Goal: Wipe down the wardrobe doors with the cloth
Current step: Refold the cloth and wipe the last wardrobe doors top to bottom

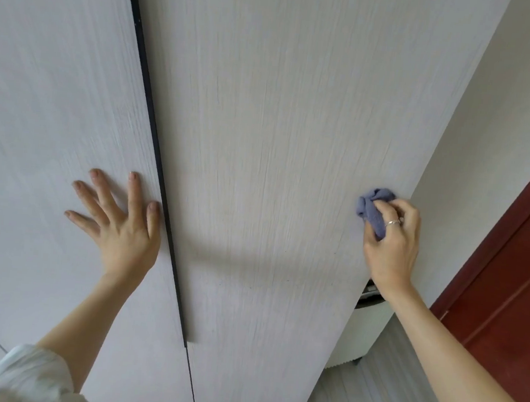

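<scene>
Hands are working apart, one on each wardrobe door. The left hand [118, 217] is lying flat with fingers spread and straight on the left pale wood-grain wardrobe door [51, 102], just beside the dark vertical gap [153, 146] between the doors; this placement is probably bracing the body and keeping that door from shifting while the other door is being wiped. The right hand [393, 241], wearing a silver ring [393, 223], is gripping the small bunched blue cloth [373, 207] with curled fingers and is pressing it against the right pale wood-grain wardrobe door [278, 138], close to that door's right edge. Bunching the cloth is giving the fingers a firm pad to push with.

The cloth is sitting at mid height on the panel, so the wiping step appears to be under way at the outer edge; how much of the surface is already done cannot be told.

A plain pale wall [505, 109] is standing beyond that edge, with a dark red wooden door [523, 271] further right.
</scene>
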### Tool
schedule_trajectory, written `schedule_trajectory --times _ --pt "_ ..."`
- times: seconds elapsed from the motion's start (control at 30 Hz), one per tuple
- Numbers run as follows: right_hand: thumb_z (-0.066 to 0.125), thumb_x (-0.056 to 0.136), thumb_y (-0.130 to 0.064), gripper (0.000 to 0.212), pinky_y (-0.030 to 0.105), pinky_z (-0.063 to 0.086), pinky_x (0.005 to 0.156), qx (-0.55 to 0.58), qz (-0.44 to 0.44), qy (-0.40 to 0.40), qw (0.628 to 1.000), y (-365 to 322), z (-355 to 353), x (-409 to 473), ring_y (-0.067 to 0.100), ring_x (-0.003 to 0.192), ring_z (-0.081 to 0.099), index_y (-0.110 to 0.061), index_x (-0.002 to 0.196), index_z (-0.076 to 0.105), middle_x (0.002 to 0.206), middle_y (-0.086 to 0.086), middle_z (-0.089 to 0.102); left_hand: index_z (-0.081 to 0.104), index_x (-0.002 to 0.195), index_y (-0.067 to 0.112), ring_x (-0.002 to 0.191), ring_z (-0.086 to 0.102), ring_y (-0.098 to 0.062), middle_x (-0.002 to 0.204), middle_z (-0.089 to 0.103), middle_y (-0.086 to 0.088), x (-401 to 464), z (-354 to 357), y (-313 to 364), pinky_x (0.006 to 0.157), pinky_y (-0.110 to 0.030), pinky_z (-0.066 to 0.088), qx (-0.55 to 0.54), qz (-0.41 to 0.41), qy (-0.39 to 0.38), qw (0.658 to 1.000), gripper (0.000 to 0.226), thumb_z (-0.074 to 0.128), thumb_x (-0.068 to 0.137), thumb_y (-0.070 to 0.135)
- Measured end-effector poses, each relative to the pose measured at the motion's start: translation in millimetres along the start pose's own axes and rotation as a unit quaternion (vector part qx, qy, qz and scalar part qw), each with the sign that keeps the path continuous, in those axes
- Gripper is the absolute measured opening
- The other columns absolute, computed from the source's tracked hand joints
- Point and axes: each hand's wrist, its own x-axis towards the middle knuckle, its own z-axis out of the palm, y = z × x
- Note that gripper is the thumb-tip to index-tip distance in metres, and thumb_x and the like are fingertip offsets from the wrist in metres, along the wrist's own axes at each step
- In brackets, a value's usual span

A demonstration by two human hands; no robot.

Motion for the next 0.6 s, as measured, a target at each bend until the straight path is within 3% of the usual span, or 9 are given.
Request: schedule_trajectory --times 0.13,0.27,0.5,0.6 --pt "0.076 0.064 0.011 0.045 0.038 0.053 0.063 -0.034 0.010 -0.079 0.996 11.2 13.8 -62.5 0.034 0.093 0.056 -0.006 0.105 0.067 0.108 0.013 0.049 0.020 0.148 0.021 0.137 -0.002 -0.058 0.153 0.000 -0.033 -1.9 0.6 -3.6 0.100 -0.078 0.000 0.003 0.017 -0.006 1.000 0.054 0.028 0.098 0.037" --pt "0.077 0.061 0.014 0.044 0.037 0.052 0.055 -0.044 0.033 -0.148 0.987 12.3 16.9 -81.6 0.037 0.087 0.058 -0.006 0.099 0.067 0.101 0.015 0.052 0.020 0.148 0.022 0.137 -0.004 -0.057 0.154 -0.001 -0.031 -6.4 1.7 -6.5 0.100 -0.077 -0.001 0.005 0.020 -0.019 1.000 0.054 0.028 0.097 0.038" --pt "0.073 0.076 -0.004 0.031 0.027 0.043 0.070 0.042 -0.022 0.012 0.999 -27.9 11.8 4.2 0.026 0.094 0.054 -0.010 0.106 0.066 0.107 0.012 0.050 0.020 0.148 0.019 0.136 -0.006 -0.059 0.152 -0.004 -0.034 -10.2 5.8 -5.9 0.098 -0.079 -0.003 0.013 0.015 -0.037 0.999 0.054 0.024 0.097 0.037" --pt "0.071 0.073 0.003 0.041 0.027 0.045 0.073 0.054 -0.067 0.001 0.996 -16.8 22.5 -18.3 0.024 0.096 0.051 -0.013 0.110 0.064 0.112 0.005 0.044 0.020 0.147 0.018 0.136 -0.006 -0.059 0.152 -0.004 -0.035 -11.2 5.1 -4.8 0.099 -0.079 -0.002 0.014 0.009 -0.030 0.999 0.054 0.024 0.097 0.036"
